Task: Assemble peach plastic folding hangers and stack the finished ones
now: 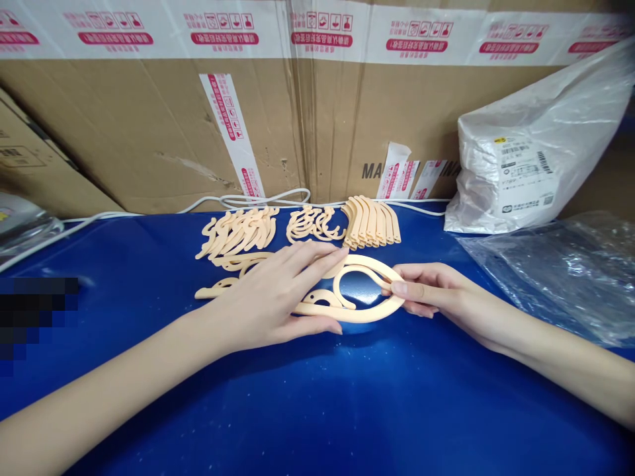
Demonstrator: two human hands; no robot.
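Observation:
A cream plastic folding hanger (pixel 373 315) lies folded, its two curved arms meeting at the right end and its hook turned inward between them. My left hand (pixel 275 291) lies across its middle, fingers along the far arm and thumb by the near arm, and hides much of it. The right end is pinched between the thumb and fingers of my right hand (pixel 427 289). Behind are a pile of cream hanger pieces (pixel 241 231), several loose hooks (pixel 302 225) and a neat row of curved hanger arms (pixel 372 223).
Large cardboard boxes (pixel 163 132) stand along the back of the blue table surface (pixel 317 403). A white cable (pixel 268 198) runs along their foot. At the right are a white plastic parcel bag (pixel 526 152) and a clear plastic bag (pixel 560 277).

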